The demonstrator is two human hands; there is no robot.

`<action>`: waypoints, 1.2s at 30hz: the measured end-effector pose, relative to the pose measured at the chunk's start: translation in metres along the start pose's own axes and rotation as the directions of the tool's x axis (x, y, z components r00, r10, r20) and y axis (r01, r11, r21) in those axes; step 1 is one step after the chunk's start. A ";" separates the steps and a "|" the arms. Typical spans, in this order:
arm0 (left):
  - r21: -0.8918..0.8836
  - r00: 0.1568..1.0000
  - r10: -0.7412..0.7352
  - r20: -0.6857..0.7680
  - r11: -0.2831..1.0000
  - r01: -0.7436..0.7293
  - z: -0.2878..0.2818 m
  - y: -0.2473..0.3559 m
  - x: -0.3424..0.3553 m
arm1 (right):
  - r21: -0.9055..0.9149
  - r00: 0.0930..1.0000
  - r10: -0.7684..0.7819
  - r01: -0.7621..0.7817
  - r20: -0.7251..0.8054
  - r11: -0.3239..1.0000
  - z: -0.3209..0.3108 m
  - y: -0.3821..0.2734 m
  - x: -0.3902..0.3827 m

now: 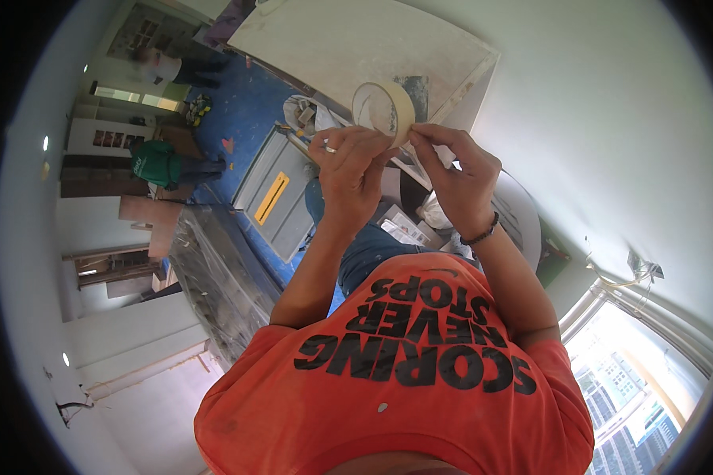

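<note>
A cream roll of masking tape (405, 109) is held up in front of my chest, its round opening facing the far side. My left hand (350, 172) is closed on the roll's lower edge, and a ring shows on one finger. At the roll's right side my right hand (461, 170) pinches with thumb and forefinger at the tape's edge. Whether a loose end is peeled up there is too small to tell. A dark beaded bracelet (481, 230) circles my right wrist.
A pale board-topped surface (356, 43) stands just beyond the tape, with a dark flat piece (414, 93) on it. A grey panel (271, 194) with a yellow strip lies left. Two people (157, 165) are farther off on the blue floor (249, 111). A window (634, 380) is at right.
</note>
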State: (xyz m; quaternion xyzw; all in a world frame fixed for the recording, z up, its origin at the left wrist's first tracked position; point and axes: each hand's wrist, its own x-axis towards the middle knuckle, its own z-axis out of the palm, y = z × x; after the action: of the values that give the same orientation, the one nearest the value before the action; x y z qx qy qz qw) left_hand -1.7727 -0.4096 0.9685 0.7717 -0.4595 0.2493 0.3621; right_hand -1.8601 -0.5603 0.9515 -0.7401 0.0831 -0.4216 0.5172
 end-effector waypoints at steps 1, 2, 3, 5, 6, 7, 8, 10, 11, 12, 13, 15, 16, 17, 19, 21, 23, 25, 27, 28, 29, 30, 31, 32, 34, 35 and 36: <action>-0.009 1.000 -0.019 0.006 1.000 0.019 0.000 -0.001 0.000 | 0.010 1.000 0.016 -0.016 0.010 1.000 0.000 0.000 0.000; -0.013 1.000 -0.023 0.006 1.000 0.023 0.000 -0.001 -0.001 | 0.025 1.000 0.019 -0.020 0.017 0.999 0.000 0.001 -0.001; -0.015 0.999 -0.032 0.006 0.999 0.032 -0.001 -0.002 -0.002 | 0.039 0.999 0.024 -0.025 0.032 0.999 0.002 0.002 -0.001; -0.028 0.999 -0.042 0.010 0.999 0.042 -0.003 -0.003 -0.004 | 0.038 0.999 0.016 -0.018 0.046 0.999 0.003 0.004 -0.002; -0.028 0.998 -0.057 0.017 0.998 0.058 -0.003 -0.003 -0.005 | 0.042 0.999 0.021 -0.023 0.049 0.999 0.004 0.004 -0.002; -0.030 0.998 -0.057 0.015 0.998 0.057 -0.004 -0.003 -0.005 | 0.048 0.999 0.009 -0.012 0.044 0.999 0.006 0.004 -0.002; -0.027 0.998 -0.064 0.017 0.998 0.065 -0.004 -0.003 -0.006 | 0.058 1.000 0.006 -0.007 0.030 0.998 0.008 0.004 -0.001; -0.041 0.997 -0.081 0.013 0.996 0.082 -0.004 -0.003 -0.005 | 0.097 1.000 0.018 -0.018 -0.001 0.995 0.012 0.003 0.000; -0.058 0.996 -0.093 0.008 0.994 0.093 -0.004 -0.002 -0.005 | 0.126 0.999 0.036 -0.034 -0.017 0.991 0.013 0.001 0.000; -0.076 0.996 -0.095 0.005 0.993 0.095 -0.004 -0.003 -0.005 | 0.155 0.998 0.051 -0.046 -0.030 0.987 0.013 0.000 0.001; -0.066 0.995 -0.102 0.001 0.993 0.101 -0.005 -0.003 -0.004 | 0.154 0.997 0.079 -0.076 -0.017 0.985 0.013 -0.002 0.001; -0.049 0.994 -0.104 0.009 0.993 0.105 -0.006 -0.003 -0.003 | 0.156 0.990 0.138 -0.137 0.007 0.978 0.011 -0.006 0.001; -0.041 0.996 -0.088 0.010 0.995 0.088 -0.007 -0.003 -0.002 | 0.144 0.988 0.148 -0.151 0.031 0.978 0.009 -0.007 0.001; -0.034 0.997 -0.078 0.013 0.996 0.079 -0.008 -0.003 -0.001 | 0.137 0.986 0.160 -0.166 0.054 0.976 0.008 -0.009 0.002; -0.029 0.997 -0.068 0.023 0.997 0.068 -0.009 -0.003 -0.001 | 0.212 0.967 0.235 -0.252 0.101 0.944 0.006 -0.011 0.001; -0.036 0.998 -0.063 0.029 0.997 0.064 -0.010 -0.003 -0.001 | 0.363 0.921 0.353 -0.389 0.164 0.847 0.007 -0.011 0.001; -0.023 0.998 -0.065 0.020 0.998 0.066 -0.010 -0.002 -0.001 | 0.487 0.894 0.396 -0.447 0.209 0.750 0.008 -0.012 0.002; -0.014 0.999 -0.049 0.006 0.999 0.049 -0.009 -0.003 0.000 | 0.572 0.870 0.434 -0.484 0.235 0.662 0.009 -0.011 0.003; 0.001 0.999 -0.048 0.005 0.999 0.048 -0.009 -0.003 -0.001 | 0.622 0.842 0.470 -0.522 0.265 0.584 0.010 -0.011 0.004; 0.005 0.999 -0.046 0.003 0.999 0.046 -0.009 -0.004 -0.001 | 0.608 0.837 0.478 -0.530 0.265 0.591 0.011 -0.010 0.003; 0.011 0.999 -0.045 0.002 0.999 0.045 -0.010 -0.004 -0.001 | 0.604 0.840 0.472 -0.529 0.270 0.596 0.011 -0.011 0.003; 0.022 0.999 -0.043 0.005 0.999 0.043 -0.010 -0.004 -0.002 | 0.601 0.840 0.473 -0.528 0.266 0.600 0.012 -0.011 0.003; 0.035 0.999 -0.037 0.007 0.999 0.037 -0.011 -0.004 -0.002 | 0.557 0.845 0.469 -0.526 0.257 0.642 0.012 -0.011 0.002; 0.052 0.999 -0.033 0.011 0.998 0.032 -0.011 -0.004 -0.003 | 0.510 0.847 0.473 -0.526 0.241 0.681 0.012 -0.011 0.002; 0.086 1.000 -0.019 0.016 0.996 0.018 -0.011 -0.004 -0.005 | 0.434 0.862 0.462 -0.504 0.207 0.747 0.013 -0.011 0.001; 0.105 1.000 -0.016 0.022 0.994 0.014 -0.010 -0.004 -0.006 | 0.406 0.871 0.452 -0.491 0.193 0.771 0.013 -0.011 0.001; 0.125 1.000 -0.010 0.019 0.992 0.007 -0.010 -0.005 -0.007 | 0.379 0.879 0.438 -0.476 0.188 0.793 0.013 -0.011 0.000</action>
State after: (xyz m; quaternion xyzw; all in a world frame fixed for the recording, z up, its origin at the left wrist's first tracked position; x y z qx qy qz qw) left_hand -1.7722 -0.3967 0.9685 0.7973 -0.4432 0.2684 0.3095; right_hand -1.8543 -0.5465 0.9597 -0.5894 0.1446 -0.2580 0.7518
